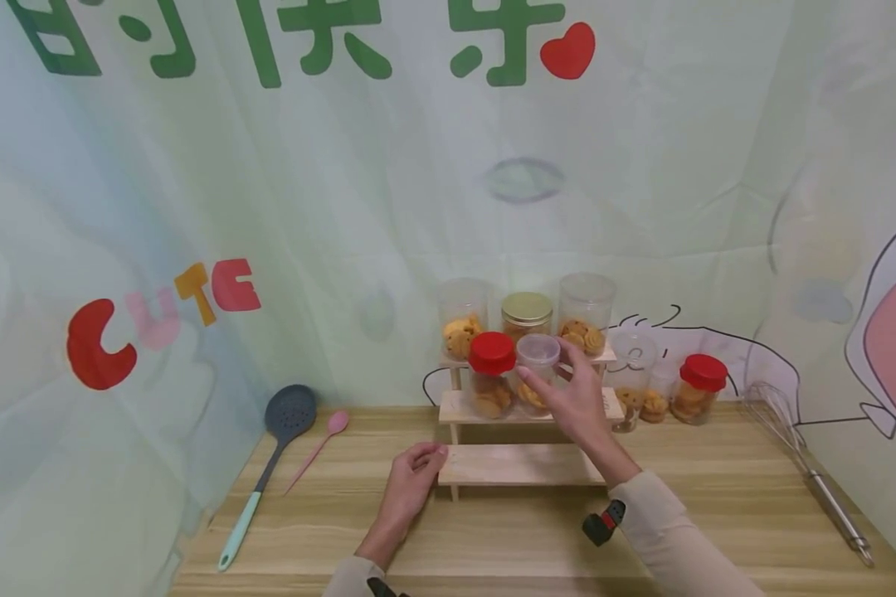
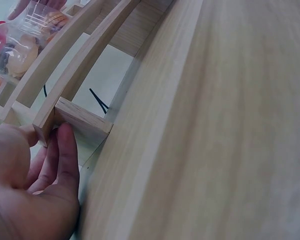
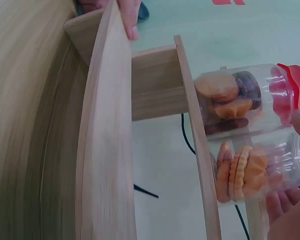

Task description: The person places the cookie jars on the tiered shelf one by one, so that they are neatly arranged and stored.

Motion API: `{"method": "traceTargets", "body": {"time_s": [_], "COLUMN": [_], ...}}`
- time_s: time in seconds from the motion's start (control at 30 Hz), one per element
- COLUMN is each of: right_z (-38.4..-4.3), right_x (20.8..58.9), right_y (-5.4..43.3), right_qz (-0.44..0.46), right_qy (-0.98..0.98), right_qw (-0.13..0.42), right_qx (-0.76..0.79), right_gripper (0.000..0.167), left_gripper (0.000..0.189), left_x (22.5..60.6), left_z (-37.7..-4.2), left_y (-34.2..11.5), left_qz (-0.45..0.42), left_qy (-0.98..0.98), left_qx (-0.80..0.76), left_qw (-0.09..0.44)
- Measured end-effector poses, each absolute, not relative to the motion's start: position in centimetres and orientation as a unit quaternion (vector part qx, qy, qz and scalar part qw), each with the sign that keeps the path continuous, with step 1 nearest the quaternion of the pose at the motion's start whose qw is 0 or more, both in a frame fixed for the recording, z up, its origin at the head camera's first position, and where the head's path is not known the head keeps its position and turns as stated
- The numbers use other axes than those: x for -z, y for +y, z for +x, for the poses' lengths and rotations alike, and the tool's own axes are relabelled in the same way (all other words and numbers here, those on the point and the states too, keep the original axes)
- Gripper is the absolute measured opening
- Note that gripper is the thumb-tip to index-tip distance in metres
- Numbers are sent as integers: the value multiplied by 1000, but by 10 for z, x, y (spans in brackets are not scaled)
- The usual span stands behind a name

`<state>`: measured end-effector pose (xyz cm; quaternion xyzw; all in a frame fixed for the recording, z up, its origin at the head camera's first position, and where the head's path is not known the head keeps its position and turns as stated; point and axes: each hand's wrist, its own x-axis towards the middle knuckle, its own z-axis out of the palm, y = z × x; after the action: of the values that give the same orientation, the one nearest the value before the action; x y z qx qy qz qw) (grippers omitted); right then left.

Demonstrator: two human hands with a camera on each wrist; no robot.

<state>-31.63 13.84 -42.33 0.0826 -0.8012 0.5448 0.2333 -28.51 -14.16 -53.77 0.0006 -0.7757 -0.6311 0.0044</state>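
Note:
My right hand (image 1: 578, 402) grips a clear jar of cookies (image 1: 535, 396) near its transparent lid, thumb in front and fingers along the right side. That jar stands upright on the middle step of a three-step wooden display rack (image 1: 523, 466). Close on its left is a red-lidded cookie jar (image 1: 491, 390); the right wrist view shows the thumb at that red lid (image 3: 297, 87). My left hand (image 1: 411, 481) pinches the left end of the rack's lowest step, with thumb and fingers around the board in the left wrist view.
On the top step stand two clear jars (image 1: 463, 323) and a gold-lidded jar (image 1: 526, 311). Right of the rack are another red-lidded jar (image 1: 698, 390) and a clear jar (image 1: 630, 390). A whisk (image 1: 802, 464) lies far right; a skimmer (image 1: 276, 452) and pink spoon (image 1: 321, 448) lie left.

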Motion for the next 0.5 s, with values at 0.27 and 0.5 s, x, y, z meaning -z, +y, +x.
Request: {"method": "traceTargets", "body": {"time_s": [0.27, 0.5], "right_z": [-305, -292], "right_x": [435, 447], "right_y": [165, 211], "right_qz": [104, 86], "right_qy": [-815, -827], "right_qw": [224, 250], "right_qx": [-524, -496], "right_gripper": [88, 70], "left_gripper": [48, 48], "left_x": [540, 540], "left_z": [-288, -287], "left_y": [-143, -141], "left_qz": [-5, -10], "left_qy": [-770, -771], "left_qx": [637, 637], "left_qw": [6, 7]}}
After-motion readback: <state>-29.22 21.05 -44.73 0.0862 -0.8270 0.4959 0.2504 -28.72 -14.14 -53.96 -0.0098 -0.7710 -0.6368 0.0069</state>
